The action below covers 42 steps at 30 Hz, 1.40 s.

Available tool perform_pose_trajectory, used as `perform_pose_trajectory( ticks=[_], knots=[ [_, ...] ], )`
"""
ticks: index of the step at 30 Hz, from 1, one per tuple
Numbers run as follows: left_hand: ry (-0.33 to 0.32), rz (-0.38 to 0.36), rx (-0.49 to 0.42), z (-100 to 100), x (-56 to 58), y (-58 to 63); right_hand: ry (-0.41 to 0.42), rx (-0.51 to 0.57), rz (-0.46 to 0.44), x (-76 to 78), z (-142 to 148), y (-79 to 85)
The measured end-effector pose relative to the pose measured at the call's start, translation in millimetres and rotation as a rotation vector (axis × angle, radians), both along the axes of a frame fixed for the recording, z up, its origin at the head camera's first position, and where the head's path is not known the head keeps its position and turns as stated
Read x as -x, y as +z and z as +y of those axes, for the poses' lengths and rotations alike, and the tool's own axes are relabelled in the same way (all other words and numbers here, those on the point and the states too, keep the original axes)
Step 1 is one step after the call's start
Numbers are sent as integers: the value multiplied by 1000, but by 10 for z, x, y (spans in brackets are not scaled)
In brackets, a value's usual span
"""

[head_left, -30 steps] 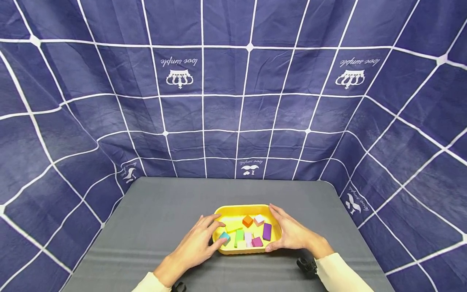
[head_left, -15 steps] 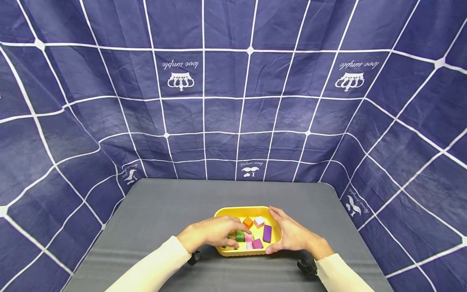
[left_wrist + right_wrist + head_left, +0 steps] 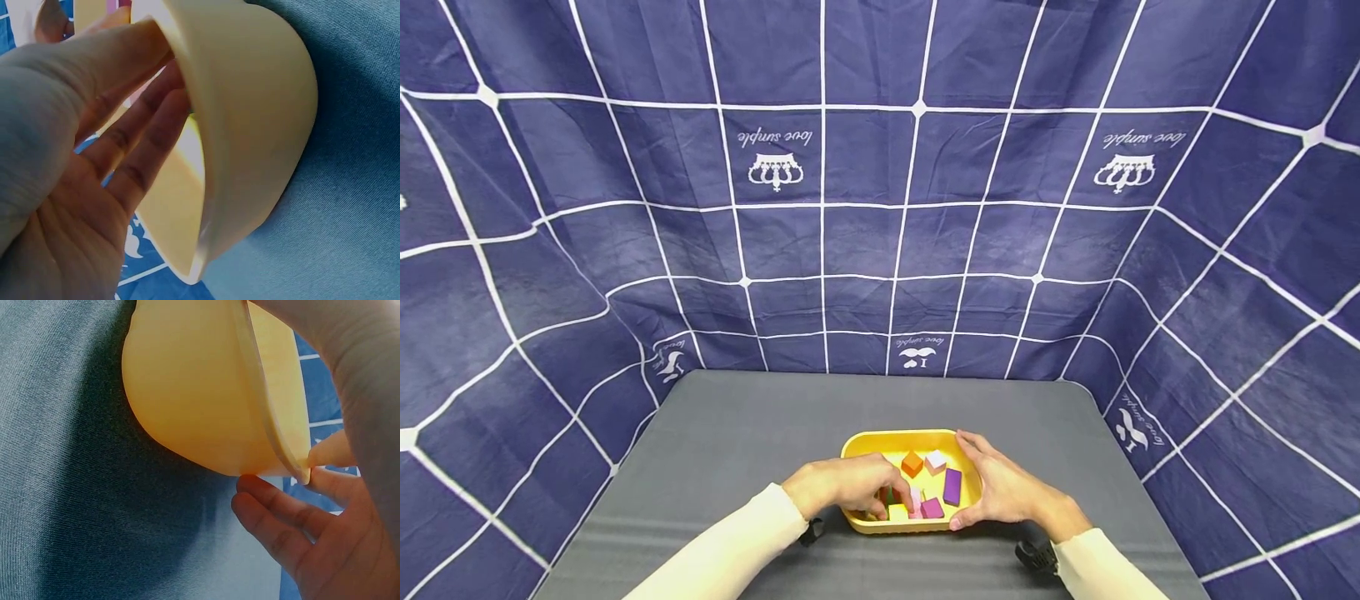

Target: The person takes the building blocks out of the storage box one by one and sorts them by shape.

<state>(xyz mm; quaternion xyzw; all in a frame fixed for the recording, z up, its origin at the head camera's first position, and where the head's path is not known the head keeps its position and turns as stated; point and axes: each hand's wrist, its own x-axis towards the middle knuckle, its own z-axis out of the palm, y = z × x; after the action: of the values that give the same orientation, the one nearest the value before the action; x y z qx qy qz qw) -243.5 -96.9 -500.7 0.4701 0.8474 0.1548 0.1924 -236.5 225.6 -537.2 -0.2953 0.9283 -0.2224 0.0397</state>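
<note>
A yellow plastic box (image 3: 925,526) holding several coloured blocks sits on the grey table. My left hand (image 3: 853,483) reaches over its left side, fingers bent down among the blocks at the front left. A pale yellow block (image 3: 898,512) shows between thumb and fingers, beside a light pink block (image 3: 916,498); I cannot tell whether the fingers pinch one. In the left wrist view the fingertips disappear behind the box wall (image 3: 256,119). My right hand (image 3: 1011,492) grips the box's right end, thumb at the front corner; in the right wrist view fingers (image 3: 328,481) pinch the rim.
Also in the box are an orange block (image 3: 912,464), a pinkish-white block (image 3: 936,462), a purple block (image 3: 952,487) and a magenta block (image 3: 932,508). Blue cloth (image 3: 865,242) with white lines hangs behind the table (image 3: 760,425) and along both sides.
My left hand has gone from the box's left rim rightward over the blocks and then down among them. The right hand keeps its hold on the right end.
</note>
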Motion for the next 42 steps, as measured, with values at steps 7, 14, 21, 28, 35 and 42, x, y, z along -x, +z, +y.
perform_pose_trajectory(
  ticks=[7,14,21,28,35,42],
  knots=[
    [-8,86,-5,-17,45,-61,-6,5,12,5,-2,-29],
    [42,124,-88,-109,69,-137,-12,25,22,17,26,-31],
    [155,189,-150,-247,54,-54,-19,24,7,34,46,-43],
    [256,232,-233,-500,35,0,-12,29,-9,56,19,-65],
    [349,302,-318,-751,86,-51,-16,35,-8,40,25,-70],
    [452,358,-394,-946,143,-111,-13,42,-13,43,32,-52]
  ],
)
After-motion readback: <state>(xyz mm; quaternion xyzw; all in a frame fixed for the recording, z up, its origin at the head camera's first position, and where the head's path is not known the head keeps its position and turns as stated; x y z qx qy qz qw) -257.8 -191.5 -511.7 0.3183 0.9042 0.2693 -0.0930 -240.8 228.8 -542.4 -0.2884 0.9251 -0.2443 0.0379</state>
